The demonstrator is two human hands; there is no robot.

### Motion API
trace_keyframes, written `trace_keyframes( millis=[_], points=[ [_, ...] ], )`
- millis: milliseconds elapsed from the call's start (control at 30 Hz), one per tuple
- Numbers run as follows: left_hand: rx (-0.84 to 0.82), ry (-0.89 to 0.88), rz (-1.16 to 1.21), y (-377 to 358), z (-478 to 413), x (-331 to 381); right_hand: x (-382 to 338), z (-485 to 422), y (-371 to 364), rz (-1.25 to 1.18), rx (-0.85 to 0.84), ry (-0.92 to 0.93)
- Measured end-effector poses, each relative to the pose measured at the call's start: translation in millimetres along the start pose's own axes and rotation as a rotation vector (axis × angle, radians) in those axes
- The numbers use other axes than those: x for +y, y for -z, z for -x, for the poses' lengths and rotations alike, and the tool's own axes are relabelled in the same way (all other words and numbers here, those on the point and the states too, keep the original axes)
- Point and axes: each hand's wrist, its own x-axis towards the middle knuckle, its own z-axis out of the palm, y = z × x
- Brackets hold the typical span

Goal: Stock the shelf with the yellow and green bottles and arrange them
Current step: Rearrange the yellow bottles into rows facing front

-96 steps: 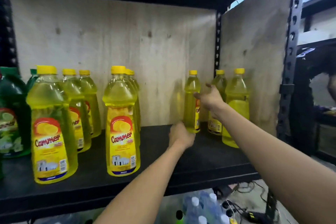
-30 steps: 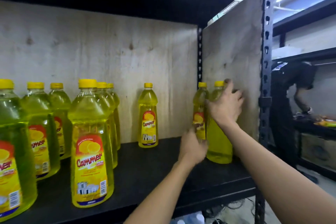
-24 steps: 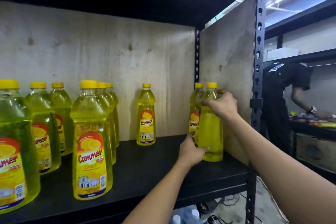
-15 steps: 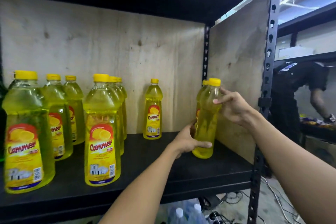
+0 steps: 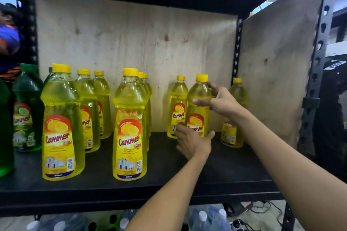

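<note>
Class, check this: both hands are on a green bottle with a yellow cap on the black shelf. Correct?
No. The head view shows the left hand and right hand on a yellow bottle, not green; the rest holds.

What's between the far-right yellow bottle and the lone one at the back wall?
Head view: the held bottle, right hand gripping high, left hand low.
</note>
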Motion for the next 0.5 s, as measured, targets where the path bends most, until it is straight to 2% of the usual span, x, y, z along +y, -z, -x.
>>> trace_keyframes(
  millis=[67,167,233,333,500],
  points=[
    [0.022,0.002,-0.022,10,-15,-12,4,-8,-9,-0.185,-0.02,-0.037],
    [-0.12,0.035,0.018,19,-37,-28,3,-24,-27,-0.35,-0.145,-0.08],
    [-0.171,0.044,0.019,22,-43,-36,1,-36,-36,-0.385,-0.218,-0.109],
    [-0.116,0.029,-0.025,24,-46,-42,3,-47,-41,-0.435,-0.263,-0.139],
    [-0.12,-0.008,-0.141,26,-51,-42,11,-49,-44,-0.343,-0.282,-0.131]
  ],
)
